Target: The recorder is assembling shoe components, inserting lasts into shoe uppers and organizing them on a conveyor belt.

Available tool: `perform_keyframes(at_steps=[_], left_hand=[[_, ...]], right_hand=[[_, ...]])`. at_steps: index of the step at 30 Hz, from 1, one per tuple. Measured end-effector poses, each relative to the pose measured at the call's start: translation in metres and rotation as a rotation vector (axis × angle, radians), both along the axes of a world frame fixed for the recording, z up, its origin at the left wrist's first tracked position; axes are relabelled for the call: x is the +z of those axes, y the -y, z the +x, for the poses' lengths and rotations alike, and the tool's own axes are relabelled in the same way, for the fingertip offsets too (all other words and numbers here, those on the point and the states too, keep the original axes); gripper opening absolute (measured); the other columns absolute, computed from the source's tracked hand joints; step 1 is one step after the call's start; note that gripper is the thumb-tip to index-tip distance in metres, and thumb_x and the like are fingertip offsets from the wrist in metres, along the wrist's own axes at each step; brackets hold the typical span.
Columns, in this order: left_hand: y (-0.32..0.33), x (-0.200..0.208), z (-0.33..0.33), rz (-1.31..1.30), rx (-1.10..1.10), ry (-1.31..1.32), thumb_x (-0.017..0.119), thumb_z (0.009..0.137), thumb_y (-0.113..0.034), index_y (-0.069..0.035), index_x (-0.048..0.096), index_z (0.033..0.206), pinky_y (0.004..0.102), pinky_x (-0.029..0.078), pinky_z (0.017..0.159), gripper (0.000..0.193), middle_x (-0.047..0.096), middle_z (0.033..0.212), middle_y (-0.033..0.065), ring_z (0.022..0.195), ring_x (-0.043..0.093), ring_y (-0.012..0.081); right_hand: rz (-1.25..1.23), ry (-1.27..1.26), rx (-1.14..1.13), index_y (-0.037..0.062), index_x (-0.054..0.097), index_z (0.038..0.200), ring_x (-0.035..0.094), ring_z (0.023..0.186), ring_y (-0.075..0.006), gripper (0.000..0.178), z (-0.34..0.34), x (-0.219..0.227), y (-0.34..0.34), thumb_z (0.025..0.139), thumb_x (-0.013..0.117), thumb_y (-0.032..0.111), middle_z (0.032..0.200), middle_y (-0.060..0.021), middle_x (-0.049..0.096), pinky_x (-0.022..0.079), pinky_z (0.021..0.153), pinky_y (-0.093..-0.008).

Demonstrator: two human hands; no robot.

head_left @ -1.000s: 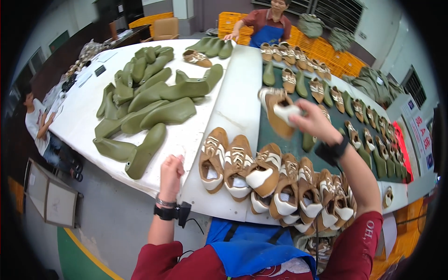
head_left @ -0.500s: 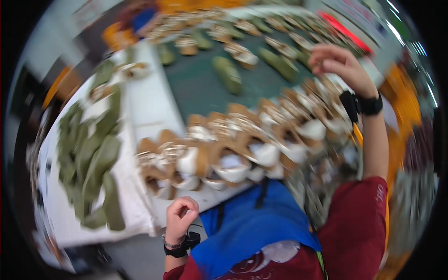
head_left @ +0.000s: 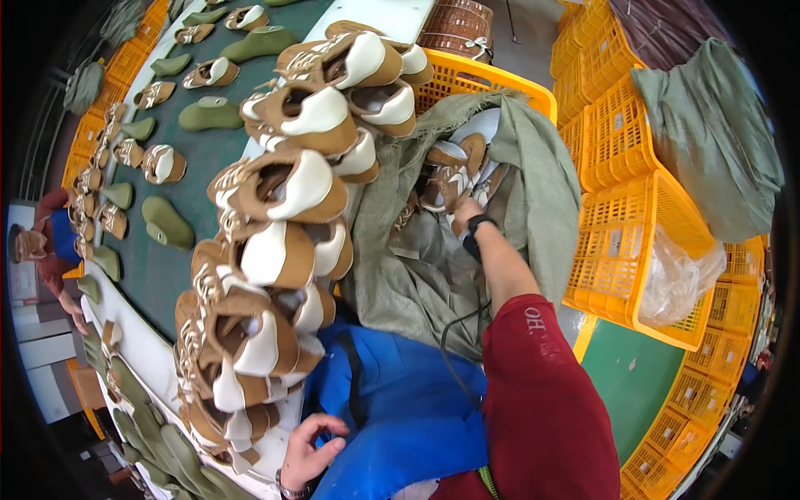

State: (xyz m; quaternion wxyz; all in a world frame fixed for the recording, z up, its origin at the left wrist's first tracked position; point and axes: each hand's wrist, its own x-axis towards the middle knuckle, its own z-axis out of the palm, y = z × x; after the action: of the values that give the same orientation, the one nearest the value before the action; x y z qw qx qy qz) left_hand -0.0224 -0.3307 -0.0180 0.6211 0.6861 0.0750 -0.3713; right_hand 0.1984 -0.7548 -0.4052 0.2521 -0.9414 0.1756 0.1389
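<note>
My right hand (head_left: 467, 212) reaches down into a grey-green woven sack (head_left: 533, 158) that lines a yellow crate (head_left: 533, 93). Its fingers close at a brown and white lace-up shoe (head_left: 446, 187), partly hidden among other shoes in the sack. Low in front of me, my left hand (head_left: 307, 454) holds nothing. Its fingers are bent and apart, beside my blue apron (head_left: 400, 383). Just beyond it, stacked brown and white shoes (head_left: 275, 187) line the near edge of the white table border.
A green conveyor belt (head_left: 187, 83) carries shoes and green shoe lasts (head_left: 167, 223). More lasts (head_left: 179, 458) pile at the lower left. Yellow crates (head_left: 617, 242) stand at right, one with a clear plastic bag (head_left: 679, 271). Another person (head_left: 50, 242) works across the belt.
My view has turned right toward the crates. My right hand has gone from above the belt down into the sack among the shoes. My left hand stays low near the apron.
</note>
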Motion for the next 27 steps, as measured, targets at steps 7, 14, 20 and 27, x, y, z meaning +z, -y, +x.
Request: perform_keyframes(at_steps=[7, 14, 20, 27], left_hand=[[0.025, -0.003, 0.011, 0.093, 0.089, -0.143, 0.064, 0.079, -0.010, 0.000, 0.053, 0.098, 0.0259, 0.043, 0.080, 0.024, 0.059, 0.093, 0.0075, 0.087, 0.055, 0.0130], [0.058, -0.038, 0.062, 0.235, -0.200, 0.176, 0.062, 0.077, -0.001, 0.001, 0.056, 0.094, 0.0248, 0.046, 0.072, 0.019, 0.060, 0.085, 0.0072, 0.077, 0.058, 0.0137], [0.139, -0.070, 0.112, 0.510, -0.318, 0.853, 0.068, 0.070, -0.008, -0.002, 0.044, 0.119, 0.0366, 0.040, 0.091, 0.054, 0.043, 0.123, 0.0186, 0.110, 0.045, 0.0339], [0.132, -0.108, 0.102, 0.549, -0.480, 0.753, 0.070, 0.069, -0.021, -0.005, 0.053, 0.091, 0.0428, 0.035, 0.092, 0.032, 0.062, 0.078, 0.0127, 0.078, 0.060, 0.0289]], right_hand=[[-0.159, -0.272, 0.182, 0.0073, 0.054, 0.109, 0.061, 0.088, -0.0295, 0.031, 0.018, -0.002, -0.048, 0.082, 0.040, 0.009, 0.095, -0.0176, 0.062, 0.049, 0.074, -0.0411], [0.328, 0.225, 0.192, 0.0021, 0.058, 0.089, 0.060, 0.076, -0.0362, 0.034, -0.044, 0.055, -0.047, 0.069, 0.067, 0.028, 0.079, -0.0197, 0.062, 0.048, 0.068, -0.0416], [0.859, 0.083, 0.572, 0.0004, 0.058, 0.092, 0.053, 0.063, -0.0066, 0.024, -0.068, 0.204, -0.076, 0.081, 0.064, 0.021, 0.074, -0.0018, 0.060, 0.044, 0.056, -0.0233], [1.354, -0.687, 0.283, 0.0002, 0.055, 0.109, 0.064, 0.070, -0.0171, 0.029, -0.021, 0.168, -0.033, 0.088, 0.049, 0.019, 0.091, -0.0153, 0.064, 0.053, 0.062, -0.0255]])
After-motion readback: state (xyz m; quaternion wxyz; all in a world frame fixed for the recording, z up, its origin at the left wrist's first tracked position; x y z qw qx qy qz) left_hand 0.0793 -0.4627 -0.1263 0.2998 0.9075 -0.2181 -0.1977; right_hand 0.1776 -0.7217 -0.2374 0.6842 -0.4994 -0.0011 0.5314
